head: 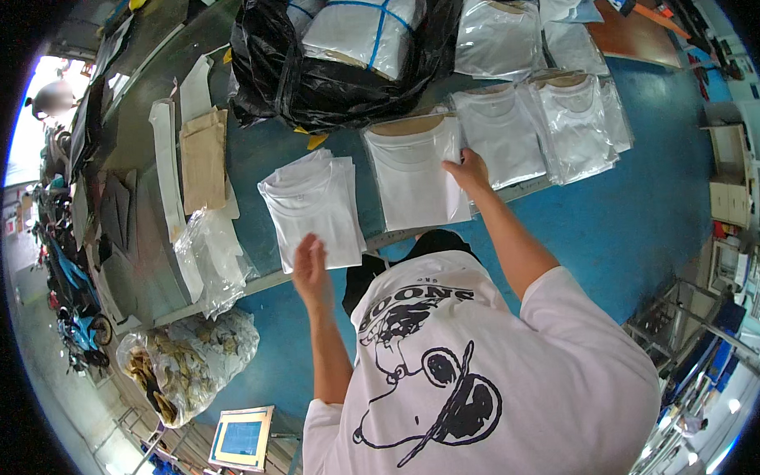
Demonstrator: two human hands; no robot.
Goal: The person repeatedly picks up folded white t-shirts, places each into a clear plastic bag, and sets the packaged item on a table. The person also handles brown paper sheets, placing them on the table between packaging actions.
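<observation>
On the table lies a stack of folded white T-shirts [316, 202], with no bag around it. My left hand [311, 271], somewhat blurred, is at the front edge of this stack and holds nothing; whether it touches the cloth I cannot tell. To the right, a folded white T-shirt in a clear plastic bag [415, 173] lies flat, with brown card showing at its neck. My right hand [469, 171] grips the right edge of that bag, thumb on top. Beside it are more bagged white T-shirts [499, 133] and a pile of bagged shirts [574, 124].
A black plastic sack [267, 72] at the back holds a bundle tied with blue string [372, 24]. Brown card sheets [205, 162] and loose clear plastic bags [211, 262] lie left. A filled clear sack [190, 363] stands below the table edge [268, 282].
</observation>
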